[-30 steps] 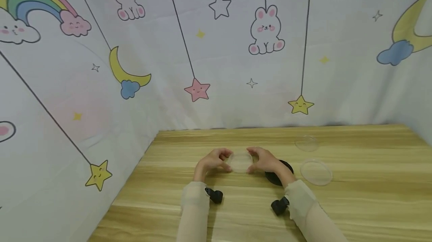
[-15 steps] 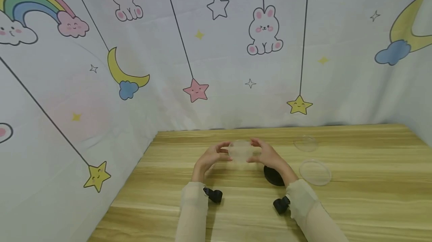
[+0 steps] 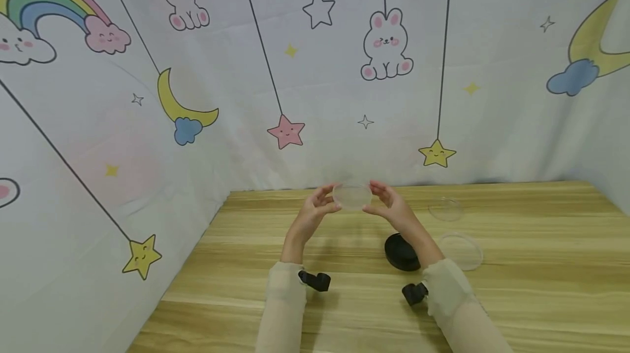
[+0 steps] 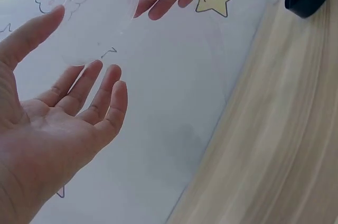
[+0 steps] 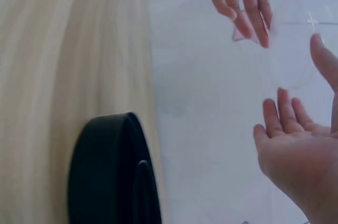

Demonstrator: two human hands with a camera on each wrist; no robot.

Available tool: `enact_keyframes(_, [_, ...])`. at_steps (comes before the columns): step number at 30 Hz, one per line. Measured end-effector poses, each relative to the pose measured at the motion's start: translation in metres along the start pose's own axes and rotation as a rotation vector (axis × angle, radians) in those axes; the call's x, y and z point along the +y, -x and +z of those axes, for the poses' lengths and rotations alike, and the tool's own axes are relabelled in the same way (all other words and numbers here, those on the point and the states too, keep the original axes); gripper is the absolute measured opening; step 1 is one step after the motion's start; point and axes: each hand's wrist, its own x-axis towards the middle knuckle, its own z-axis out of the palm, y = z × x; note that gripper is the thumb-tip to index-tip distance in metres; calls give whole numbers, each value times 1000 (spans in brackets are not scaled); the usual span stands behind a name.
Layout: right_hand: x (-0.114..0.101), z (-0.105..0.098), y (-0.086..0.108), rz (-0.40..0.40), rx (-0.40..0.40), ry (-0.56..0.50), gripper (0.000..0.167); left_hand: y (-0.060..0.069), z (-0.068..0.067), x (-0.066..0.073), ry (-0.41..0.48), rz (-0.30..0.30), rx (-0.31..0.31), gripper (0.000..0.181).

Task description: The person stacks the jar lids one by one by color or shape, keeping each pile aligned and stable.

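A clear round disc [image 3: 352, 197] is held up above the far part of the table, between both hands. My left hand [image 3: 311, 215] grips its left edge, thumb at the near side and fingers at the far side. On the opposite edge, my right hand [image 3: 400, 215] holds it the same way. Through the disc [image 4: 103, 20] the printed backdrop shows in the left wrist view, with a small dark mark near its lower edge. In the right wrist view the disc is faint against the white cloth.
A black round shallow dish [image 3: 400, 253] rests on the wooden table [image 3: 354, 304], partly behind the right forearm. Farther right lie a clear round disc [image 3: 462, 252] and another clear round piece [image 3: 445, 209]. A printed cloth wall [image 3: 315, 161] rises at the table's back edge.
Both hands have lifted the clear disc from low over the table up and away toward the back wall. More of the black dish shows now.
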Motion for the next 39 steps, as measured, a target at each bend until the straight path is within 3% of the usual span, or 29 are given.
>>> enact_keyframes(5, [-16, -2, 4, -46, 46, -77, 67, 1, 11, 14, 73, 108, -5, 55])
enact_keyframes(12, [-38, -2, 12, -103, 119, -109, 61, 5, 28, 38, 160, 222, 35, 55])
enact_keyframes(21, [-64, 0, 24, -140, 152, -170, 59, 10, 43, 57, 242, 335, 40, 74])
enact_keyframes(24, [-68, -1, 27, -153, 152, -185, 58, 10, 47, 60, 247, 358, 42, 79])
enact_keyframes(30, [-72, -9, 32, -173, 143, -202, 58, 9, 60, 64, 264, 362, 48, 56])
enact_keyframes(39, [-71, -40, 49, -250, 167, -196, 51, -3, 93, 60, 304, 351, 9, 53])
